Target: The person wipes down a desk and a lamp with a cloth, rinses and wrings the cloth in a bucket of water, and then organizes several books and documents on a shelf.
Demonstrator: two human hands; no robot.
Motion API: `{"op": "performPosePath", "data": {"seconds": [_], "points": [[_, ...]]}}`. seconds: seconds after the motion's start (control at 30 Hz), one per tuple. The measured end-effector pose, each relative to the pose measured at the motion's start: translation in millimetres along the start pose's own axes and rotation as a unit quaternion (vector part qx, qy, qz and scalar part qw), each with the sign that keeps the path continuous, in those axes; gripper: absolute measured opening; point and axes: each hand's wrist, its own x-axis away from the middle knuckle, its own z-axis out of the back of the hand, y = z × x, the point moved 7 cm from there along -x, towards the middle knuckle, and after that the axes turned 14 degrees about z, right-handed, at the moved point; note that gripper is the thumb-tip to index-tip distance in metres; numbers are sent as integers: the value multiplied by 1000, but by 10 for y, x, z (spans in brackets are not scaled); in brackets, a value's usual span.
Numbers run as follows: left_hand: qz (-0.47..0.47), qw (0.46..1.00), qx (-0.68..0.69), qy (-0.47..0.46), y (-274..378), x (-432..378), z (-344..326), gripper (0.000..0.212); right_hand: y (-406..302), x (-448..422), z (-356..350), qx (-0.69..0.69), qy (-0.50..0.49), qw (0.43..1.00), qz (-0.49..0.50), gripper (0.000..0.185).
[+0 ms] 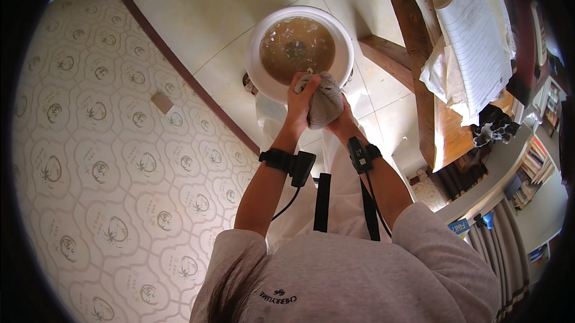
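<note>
A bunched grey-beige cloth point(327, 104) is held between my two hands above the near rim of a white basin point(345, 38). My left hand point(297, 100) grips its left side, with the thumb over a folded edge. On the right, my right hand point(343, 118) holds the cloth from beneath and is partly hidden by it. Brown, murky water point(280, 53) fills the lower part of the basin, with pale froth on its surface. A darker patch shows near the water's middle; I cannot tell what it is.
Light floor tiles point(215, 31) surround the basin. A patterned wallpapered wall point(121, 161) with a dark red baseboard point(179, 69) runs along the left. To the right stands a wooden table point(453, 139) bearing lined paper point(476, 49). Black straps point(322, 201) hang before me.
</note>
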Motion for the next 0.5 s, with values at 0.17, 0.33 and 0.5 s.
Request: {"op": "performPosePath", "data": {"seconds": [0.17, 0.33, 0.5], "points": [[-8, 1000, 1, 20, -10, 13, 36, 21, -51, -7, -97, -3, -34, 999, -6, 52], [-1, 998, 51, 31, -29, 16, 153, 27, 18, 204, -458, 30, -89, 993, -68, 51], [25, 990, 132, -50, -71, 10, 171, 36, -28, -129, -212, 117, -60, 991, -13, 40]]}}
